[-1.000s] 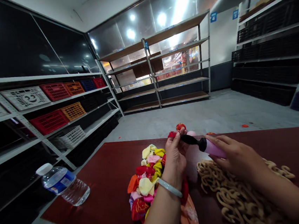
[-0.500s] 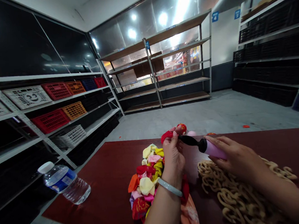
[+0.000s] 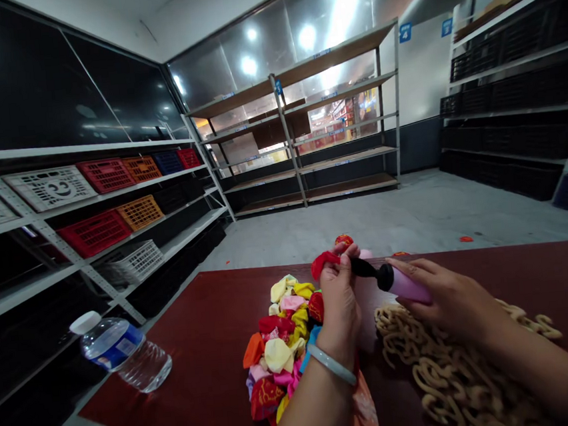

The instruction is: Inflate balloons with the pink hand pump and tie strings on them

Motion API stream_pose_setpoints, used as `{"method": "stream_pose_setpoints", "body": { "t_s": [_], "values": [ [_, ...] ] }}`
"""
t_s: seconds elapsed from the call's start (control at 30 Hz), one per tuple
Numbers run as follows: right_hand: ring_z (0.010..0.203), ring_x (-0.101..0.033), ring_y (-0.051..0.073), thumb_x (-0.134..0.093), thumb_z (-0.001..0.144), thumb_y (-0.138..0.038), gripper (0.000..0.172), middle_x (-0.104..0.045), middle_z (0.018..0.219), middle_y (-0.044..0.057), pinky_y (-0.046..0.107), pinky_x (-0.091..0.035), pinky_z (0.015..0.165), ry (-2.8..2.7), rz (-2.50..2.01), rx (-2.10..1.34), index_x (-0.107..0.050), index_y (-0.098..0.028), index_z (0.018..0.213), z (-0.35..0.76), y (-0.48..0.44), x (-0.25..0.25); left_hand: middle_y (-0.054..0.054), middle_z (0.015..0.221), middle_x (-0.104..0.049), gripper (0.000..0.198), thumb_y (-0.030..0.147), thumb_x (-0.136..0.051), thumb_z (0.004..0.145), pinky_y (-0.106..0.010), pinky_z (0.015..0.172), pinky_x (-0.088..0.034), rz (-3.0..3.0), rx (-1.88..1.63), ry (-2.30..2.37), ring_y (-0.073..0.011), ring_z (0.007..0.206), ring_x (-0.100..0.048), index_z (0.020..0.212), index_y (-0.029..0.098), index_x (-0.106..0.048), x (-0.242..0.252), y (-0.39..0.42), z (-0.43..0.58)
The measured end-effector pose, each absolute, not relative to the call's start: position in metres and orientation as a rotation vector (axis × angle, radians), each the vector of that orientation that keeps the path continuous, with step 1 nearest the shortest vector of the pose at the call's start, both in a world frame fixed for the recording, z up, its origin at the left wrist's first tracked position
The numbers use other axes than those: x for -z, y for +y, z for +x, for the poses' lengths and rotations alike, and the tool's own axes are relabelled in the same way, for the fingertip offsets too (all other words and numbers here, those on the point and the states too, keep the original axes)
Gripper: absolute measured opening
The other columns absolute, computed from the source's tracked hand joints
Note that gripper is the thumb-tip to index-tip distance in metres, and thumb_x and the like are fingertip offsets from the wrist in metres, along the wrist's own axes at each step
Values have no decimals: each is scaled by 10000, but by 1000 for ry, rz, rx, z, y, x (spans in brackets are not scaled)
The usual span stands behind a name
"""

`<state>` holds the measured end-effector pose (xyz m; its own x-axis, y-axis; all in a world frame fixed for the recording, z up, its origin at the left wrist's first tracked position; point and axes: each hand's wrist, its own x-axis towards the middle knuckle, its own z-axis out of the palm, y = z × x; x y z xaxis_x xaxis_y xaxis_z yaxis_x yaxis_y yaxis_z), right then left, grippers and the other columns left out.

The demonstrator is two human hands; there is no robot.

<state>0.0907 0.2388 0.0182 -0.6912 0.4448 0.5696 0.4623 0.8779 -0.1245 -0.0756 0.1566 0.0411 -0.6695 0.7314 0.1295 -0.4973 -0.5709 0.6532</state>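
Observation:
Pinched in my left hand (image 3: 340,288) is a red balloon (image 3: 323,263), limp, with its neck at the tip of a hand pump's black nozzle. My right hand (image 3: 439,292) is closed around the pink barrel of the balloon pump (image 3: 407,285), which points left toward the balloon. Below and left of my left hand lies a pile of limp balloons (image 3: 279,354) in yellow, red, pink, orange and other colours. Under my right forearm spreads a heap of tan, curled, cord-like pieces (image 3: 456,384); their kind I cannot make out.
A capped water bottle (image 3: 127,354) stands at the left of the dark red table (image 3: 192,356). Beyond the far edge, small red and pink round things show. Shelving with plastic crates (image 3: 96,232) lines the left; wooden-shelved racks (image 3: 309,163) stand behind.
My left hand has shifted slightly right with the red balloon, farther along the pump's nozzle. More of the balloon pile shows beside my wrist. My right hand stays nearly still.

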Motion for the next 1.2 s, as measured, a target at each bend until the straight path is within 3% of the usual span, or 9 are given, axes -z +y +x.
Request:
{"method": "stream_pose_setpoints", "body": {
  "t_s": [0.3,0.47,0.6,0.77,0.97,1.03,1.1,1.2],
  "values": [
    [1011,-661,230,-566,857,-382,618,-608,1284,40,351,-546,768,-2458,-700,-8,-399,-352,1452,95,242,-21,-130,1139,-710,246,317,-720,828,-344,954,-487,489,-2156,625,-224,1107,-656,1002,158,-652,-41,155,-75],
    [1019,-652,249,-584,844,-355,635,-631,1245,70,377,-538,795,-2451,-602,23,-409,-303,1452,90,237,-20,-117,1057,-727,223,384,-693,840,-405,951,-491,406,-2099,450,-247,1042,-678,872,168,-650,-47,149,-77],
    [1052,-626,251,-583,851,-306,636,-636,1217,89,394,-514,858,-2466,-512,69,-404,-267,1460,86,227,-21,-62,817,-709,273,397,-694,835,-416,923,-511,224,-2092,385,-206,843,-697,724,157,-625,-51,145,-75],
    [1032,-616,261,-585,848,-282,634,-632,1191,106,415,-505,855,-2455,-472,152,-413,-243,1457,80,213,-24,-3,610,-601,376,381,-719,814,-360,812,-547,38,-2159,392,-132,601,-619,582,164,-520,-57,143,-76],
    [994,-619,271,-579,852,-296,632,-629,1172,113,418,-509,798,-2434,-442,243,-407,-238,1457,77,208,-25,-56,752,-663,398,428,-698,823,-307,705,-533,57,-2166,514,-165,694,-659,614,165,-484,-61,143,-76],
    [963,-625,266,-582,857,-322,645,-631,1161,114,405,-511,772,-2435,-458,273,-389,-228,1465,76,205,-23,-39,680,-625,427,442,-674,840,-266,606,-497,134,-2183,521,-139,613,-618,596,167,-457,-62,142,-72],
    [889,-635,251,-586,862,-358,655,-645,1111,108,383,-513,722,-2431,-489,311,-381,-215,1468,74,202,-21,16,530,-494,471,428,-669,847,-220,472,-389,234,-2196,491,-88,459,-484,557,172,-402,-64,140,-69],
    [813,-643,239,-583,857,-369,609,-667,1052,106,363,-516,675,-2432,-531,348,-437,-183,1418,73,200,-17,60,452,-347,500,428,-679,839,-208,402,-253,294,-2210,441,-59,374,-325,541,174,-368,-66,136,-70]
  ]
}}
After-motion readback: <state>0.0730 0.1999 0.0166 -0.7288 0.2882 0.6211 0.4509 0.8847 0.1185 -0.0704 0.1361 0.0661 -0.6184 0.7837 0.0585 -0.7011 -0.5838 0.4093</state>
